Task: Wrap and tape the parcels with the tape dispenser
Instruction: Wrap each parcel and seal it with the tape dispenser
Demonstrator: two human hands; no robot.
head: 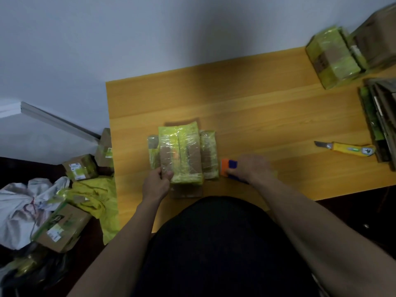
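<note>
Head view: left hand pinching the near left corner of the parcel, thumb on top, pinning it to the table. Right hand curled over the tape dispenser, just right of the parcel's near edge. Best done by keeping the left grip firm, pulling the tape taut and low across the seam, then pressing it flat. Parcel between both hands, nearer the left. Knife well right of the right hand.

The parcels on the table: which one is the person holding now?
The parcel bundle nearest the person; the left hand grips its near corner. The other parcel sits untouched at the table's far right.
</note>
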